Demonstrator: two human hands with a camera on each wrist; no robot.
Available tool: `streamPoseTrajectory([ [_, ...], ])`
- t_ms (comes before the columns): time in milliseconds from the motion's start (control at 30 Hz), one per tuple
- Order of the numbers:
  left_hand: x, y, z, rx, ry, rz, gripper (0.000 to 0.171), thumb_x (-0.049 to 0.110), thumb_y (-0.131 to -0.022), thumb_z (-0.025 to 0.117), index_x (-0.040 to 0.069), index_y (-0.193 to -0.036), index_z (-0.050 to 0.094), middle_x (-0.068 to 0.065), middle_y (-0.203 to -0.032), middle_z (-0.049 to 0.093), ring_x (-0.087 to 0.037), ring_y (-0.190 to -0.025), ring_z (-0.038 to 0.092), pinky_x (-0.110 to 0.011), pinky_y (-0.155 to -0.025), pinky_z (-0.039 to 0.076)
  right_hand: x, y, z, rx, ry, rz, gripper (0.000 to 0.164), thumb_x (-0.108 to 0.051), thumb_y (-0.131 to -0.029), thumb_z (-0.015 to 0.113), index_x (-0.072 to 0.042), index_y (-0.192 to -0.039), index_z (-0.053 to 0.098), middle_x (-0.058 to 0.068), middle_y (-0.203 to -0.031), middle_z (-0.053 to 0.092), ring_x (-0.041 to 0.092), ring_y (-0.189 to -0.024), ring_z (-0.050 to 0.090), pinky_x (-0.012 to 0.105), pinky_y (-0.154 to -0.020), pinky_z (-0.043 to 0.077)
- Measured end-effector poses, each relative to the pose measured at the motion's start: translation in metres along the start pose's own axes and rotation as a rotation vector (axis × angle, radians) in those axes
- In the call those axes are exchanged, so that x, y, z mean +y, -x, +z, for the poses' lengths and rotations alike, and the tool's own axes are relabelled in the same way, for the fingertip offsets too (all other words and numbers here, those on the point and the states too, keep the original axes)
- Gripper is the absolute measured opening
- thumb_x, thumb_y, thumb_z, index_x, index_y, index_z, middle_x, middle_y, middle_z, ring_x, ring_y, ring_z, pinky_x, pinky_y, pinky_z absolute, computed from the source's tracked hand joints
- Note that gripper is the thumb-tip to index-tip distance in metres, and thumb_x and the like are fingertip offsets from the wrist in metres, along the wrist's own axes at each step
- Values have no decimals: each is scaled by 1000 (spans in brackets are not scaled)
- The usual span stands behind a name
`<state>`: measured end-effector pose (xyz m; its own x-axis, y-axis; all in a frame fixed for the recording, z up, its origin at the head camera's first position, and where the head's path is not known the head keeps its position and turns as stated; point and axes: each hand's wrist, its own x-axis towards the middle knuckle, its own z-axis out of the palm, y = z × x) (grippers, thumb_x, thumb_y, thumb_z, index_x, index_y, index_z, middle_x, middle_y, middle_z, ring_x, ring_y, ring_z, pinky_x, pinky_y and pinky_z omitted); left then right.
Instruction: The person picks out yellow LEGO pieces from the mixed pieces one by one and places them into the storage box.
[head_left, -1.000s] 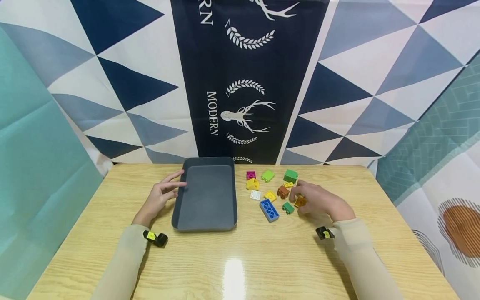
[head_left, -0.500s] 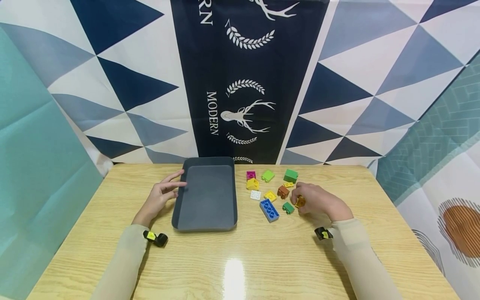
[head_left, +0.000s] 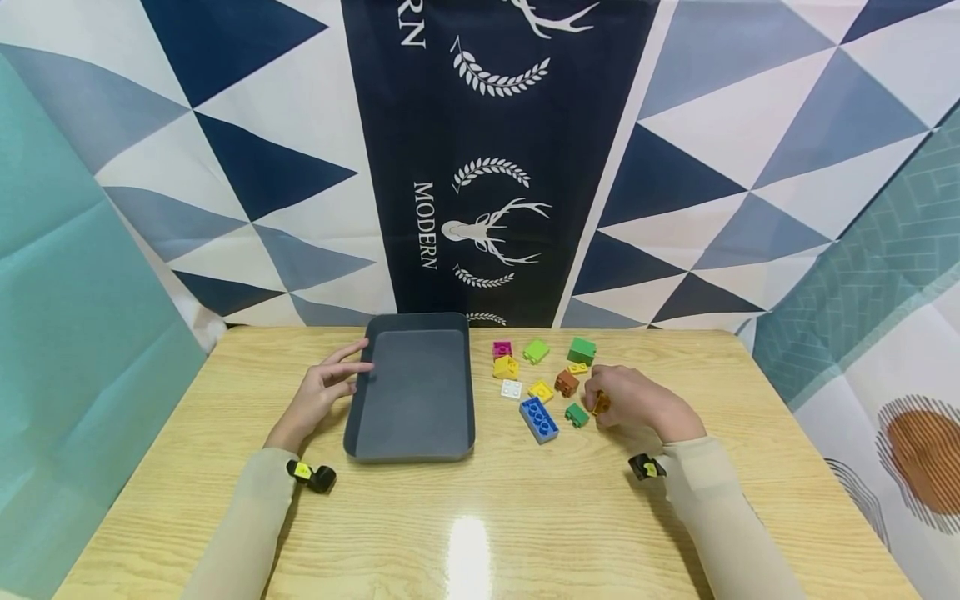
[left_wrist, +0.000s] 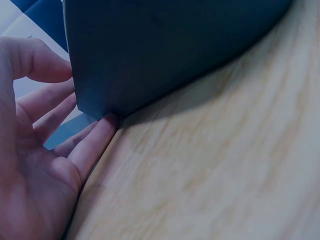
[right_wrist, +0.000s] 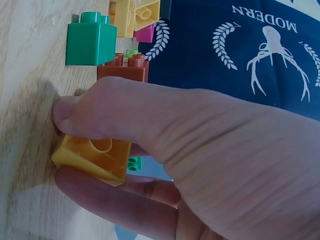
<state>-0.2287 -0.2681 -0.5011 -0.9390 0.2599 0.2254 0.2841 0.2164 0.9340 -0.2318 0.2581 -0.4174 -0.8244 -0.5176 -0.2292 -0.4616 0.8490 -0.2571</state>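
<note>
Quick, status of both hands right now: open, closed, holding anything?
Left hand: open, touching the left side of the dark gray tray, not gripping it.
Right hand: closed, pinching a yellow-orange block.

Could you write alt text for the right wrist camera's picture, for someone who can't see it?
A person's right hand pinches an orange-yellow toy brick at a wooden table. Near the thumb are a green brick and a brown brick; a dark blue cloth printed with a deer head and "MODERN" hangs behind.
</note>
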Motion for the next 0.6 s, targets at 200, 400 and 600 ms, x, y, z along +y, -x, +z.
streamPoseTrajectory([
  [200,0,0,0,-3,0,-2,41,-11,-102,55,-16,-140,70,-30,-181,36,-52,-172,22,-10,-99,51,-1,1,-1,6,4,-16,23,-4,-86,95,-18,-90,76,0,-99,66,15,-84,58,35,-79,55],
  [400,0,0,0,-3,3,-2,41,-11,-102,54,-15,-140,70,-30,-181,36,-52,-172,22,-11,-97,52,-3,4,-5,48,-18,-53,23,3,-85,90,-16,-91,79,0,-99,69,13,-85,62,35,-80,58],
  [600,0,0,0,-6,5,-1,41,-11,-102,54,-16,-140,70,-31,-181,36,-52,-171,24,-12,-95,54,-7,11,-15,119,-2,-97,21,3,-84,86,-16,-88,79,0,-96,66,14,-81,56,33,-77,52],
])
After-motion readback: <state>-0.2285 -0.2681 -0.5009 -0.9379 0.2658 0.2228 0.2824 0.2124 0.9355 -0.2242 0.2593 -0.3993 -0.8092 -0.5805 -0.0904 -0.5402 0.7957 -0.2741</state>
